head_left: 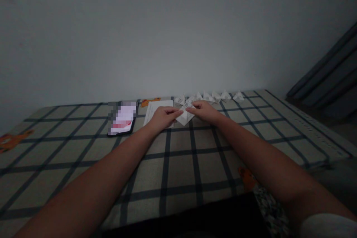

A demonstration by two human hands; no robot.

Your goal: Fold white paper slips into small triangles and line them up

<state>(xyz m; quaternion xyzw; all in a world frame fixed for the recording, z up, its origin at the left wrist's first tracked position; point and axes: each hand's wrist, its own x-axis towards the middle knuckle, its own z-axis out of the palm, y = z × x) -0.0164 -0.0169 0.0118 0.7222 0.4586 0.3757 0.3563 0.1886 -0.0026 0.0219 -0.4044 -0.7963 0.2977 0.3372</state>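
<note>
Both my arms reach forward over a checked cloth surface (pixel 178 163). My left hand (pixel 163 116) and my right hand (pixel 205 111) meet on a small piece of folded white paper (pixel 185 116), each pinching one side of it with closed fingers. The paper lies low over the cloth, partly hidden by my fingertips. A flat white sheet (pixel 156 111) lies just behind my left hand.
A row of several small folded white paper shapes (pixel 212 96) stands along the far edge near the wall. A phone (pixel 122 119) with a lit screen lies to the left of the sheet. A dark curtain (pixel 329 78) hangs at the right.
</note>
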